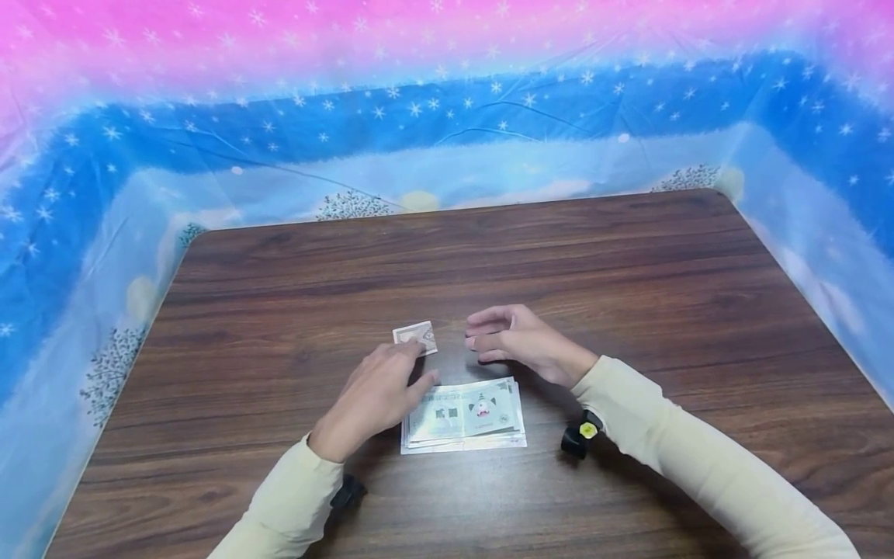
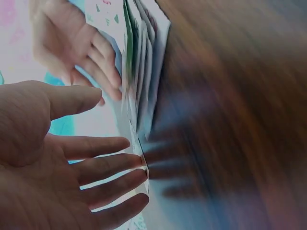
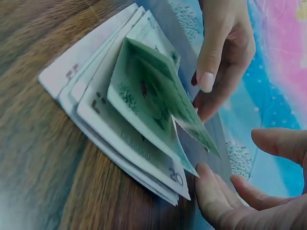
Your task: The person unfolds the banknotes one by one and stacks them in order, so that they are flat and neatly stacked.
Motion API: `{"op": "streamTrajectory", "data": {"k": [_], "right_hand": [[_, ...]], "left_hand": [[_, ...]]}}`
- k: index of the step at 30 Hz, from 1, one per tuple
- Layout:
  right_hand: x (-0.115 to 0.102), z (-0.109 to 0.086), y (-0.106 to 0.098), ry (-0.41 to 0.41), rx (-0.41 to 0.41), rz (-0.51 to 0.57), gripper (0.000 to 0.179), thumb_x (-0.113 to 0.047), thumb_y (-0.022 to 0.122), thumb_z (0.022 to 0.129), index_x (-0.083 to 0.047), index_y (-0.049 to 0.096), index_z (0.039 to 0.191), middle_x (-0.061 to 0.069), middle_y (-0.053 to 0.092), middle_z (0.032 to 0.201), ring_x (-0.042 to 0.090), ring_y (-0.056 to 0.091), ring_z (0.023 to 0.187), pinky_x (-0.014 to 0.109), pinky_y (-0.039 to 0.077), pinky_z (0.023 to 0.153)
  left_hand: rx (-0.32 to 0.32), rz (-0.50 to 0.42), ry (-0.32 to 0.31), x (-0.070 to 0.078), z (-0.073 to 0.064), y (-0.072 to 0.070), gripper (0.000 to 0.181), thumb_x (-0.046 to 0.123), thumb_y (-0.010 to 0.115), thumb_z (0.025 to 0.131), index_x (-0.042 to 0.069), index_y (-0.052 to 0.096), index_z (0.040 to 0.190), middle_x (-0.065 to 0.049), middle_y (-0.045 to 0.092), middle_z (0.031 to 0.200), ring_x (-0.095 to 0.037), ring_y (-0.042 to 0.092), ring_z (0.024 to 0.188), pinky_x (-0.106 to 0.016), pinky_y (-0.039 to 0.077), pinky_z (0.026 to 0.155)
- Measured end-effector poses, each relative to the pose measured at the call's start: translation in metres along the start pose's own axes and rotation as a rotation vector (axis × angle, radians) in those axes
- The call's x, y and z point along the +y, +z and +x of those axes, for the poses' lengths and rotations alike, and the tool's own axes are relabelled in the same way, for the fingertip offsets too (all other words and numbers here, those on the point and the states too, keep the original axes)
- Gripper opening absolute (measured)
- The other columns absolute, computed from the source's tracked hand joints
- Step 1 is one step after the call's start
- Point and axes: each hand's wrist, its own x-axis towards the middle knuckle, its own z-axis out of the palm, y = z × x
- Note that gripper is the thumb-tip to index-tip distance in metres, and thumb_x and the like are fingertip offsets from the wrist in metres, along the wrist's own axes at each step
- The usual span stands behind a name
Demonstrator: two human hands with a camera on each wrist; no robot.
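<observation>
A small rectangle of pale paper with brown print (image 1: 423, 331) lies flat on the table. My left hand (image 1: 377, 392) reaches over it, its fairly straight fingertips resting on the near part. Closer to me sits a stack of banknotes (image 1: 464, 433), loosely layered with uneven edges. On top of it in the right wrist view is a creased green banknote (image 3: 144, 91), its fold standing up, above a note marked 20. My left thumb overlaps the stack's corner in the head view. My right hand (image 1: 527, 343) hovers beyond the stack, fingers loosely bent, holding nothing.
The dark wood-grain table (image 1: 279, 295) has rounded far corners. A pink and blue cloth with snowflakes (image 1: 433, 109) hangs around its far and side edges. A black wrist device with a yellow flower-shaped piece (image 1: 588, 430) is below my right wrist.
</observation>
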Motion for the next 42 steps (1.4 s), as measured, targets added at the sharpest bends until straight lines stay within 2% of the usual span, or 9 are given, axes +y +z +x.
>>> {"op": "streamTrajectory", "data": {"k": [7,14,24,28,32,35,38,42], "right_hand": [[0.0,0.005,0.004,-0.012,-0.026,0.071,0.053,-0.002,0.064,0.094,0.012,0.043,0.142,0.026,0.054,0.141,0.033,0.059,0.123,0.043,0.05,0.104],[-0.001,0.008,0.007,0.005,-0.064,0.128,0.05,0.0,0.062,0.096,0.013,0.044,0.141,0.028,0.053,0.14,0.034,0.057,0.126,0.045,0.045,0.109],[-0.001,0.011,0.012,0.034,0.016,0.19,0.046,0.004,0.064,0.094,0.014,0.048,0.137,0.028,0.057,0.135,0.029,0.063,0.116,0.042,0.047,0.107],[0.006,0.014,0.014,0.025,0.054,0.213,0.043,0.005,0.064,0.094,0.015,0.049,0.133,0.027,0.061,0.127,0.026,0.067,0.108,0.038,0.052,0.101],[0.011,0.016,0.016,0.012,0.09,0.193,0.039,0.006,0.065,0.093,0.015,0.051,0.128,0.022,0.066,0.113,0.021,0.071,0.092,0.035,0.058,0.091],[0.012,0.016,0.017,0.016,0.127,0.171,0.034,0.009,0.065,0.091,0.015,0.053,0.123,0.019,0.066,0.103,0.019,0.071,0.083,0.033,0.06,0.084],[0.012,0.015,0.018,0.011,0.164,0.147,0.032,0.011,0.064,0.089,0.014,0.054,0.119,0.017,0.066,0.098,0.018,0.069,0.08,0.031,0.061,0.08],[0.011,0.012,0.017,-0.005,0.186,0.135,0.033,0.013,0.064,0.088,0.014,0.054,0.119,0.016,0.064,0.098,0.019,0.068,0.08,0.03,0.061,0.078]], "left_hand": [[0.002,0.016,0.061,0.011,0.005,0.005,0.058,0.035,0.065,0.099,0.001,0.052,0.145,-0.013,0.06,0.14,-0.033,0.054,0.125,-0.051,0.043,0.105],[-0.03,-0.002,0.062,0.017,0.007,0.006,0.06,0.036,0.064,0.1,0.002,0.05,0.147,-0.014,0.054,0.147,-0.033,0.049,0.132,-0.051,0.039,0.11],[-0.042,-0.039,0.072,0.019,0.006,0.008,0.063,0.037,0.063,0.1,0.003,0.046,0.15,-0.013,0.051,0.15,-0.032,0.046,0.136,-0.049,0.037,0.113],[-0.047,-0.058,0.103,0.02,0.005,0.01,0.064,0.036,0.063,0.101,0.004,0.042,0.152,-0.012,0.051,0.15,-0.032,0.045,0.138,-0.048,0.035,0.115],[-0.05,-0.076,0.132,0.022,0.004,0.011,0.063,0.035,0.062,0.101,0.005,0.042,0.153,-0.01,0.049,0.152,-0.032,0.046,0.138,-0.05,0.037,0.113],[-0.033,-0.105,0.16,0.022,0.004,0.01,0.058,0.032,0.063,0.101,0.005,0.047,0.15,-0.011,0.053,0.148,-0.032,0.05,0.134,-0.05,0.041,0.11],[0.019,-0.147,0.186,0.021,0.003,0.007,0.05,0.026,0.066,0.1,0.005,0.054,0.144,-0.012,0.06,0.141,-0.031,0.055,0.13,-0.05,0.043,0.108],[0.107,-0.192,0.148,0.017,0.002,0.002,0.047,0.02,0.069,0.097,0.004,0.058,0.14,-0.015,0.059,0.14,-0.032,0.053,0.132,-0.051,0.042,0.11]]}}
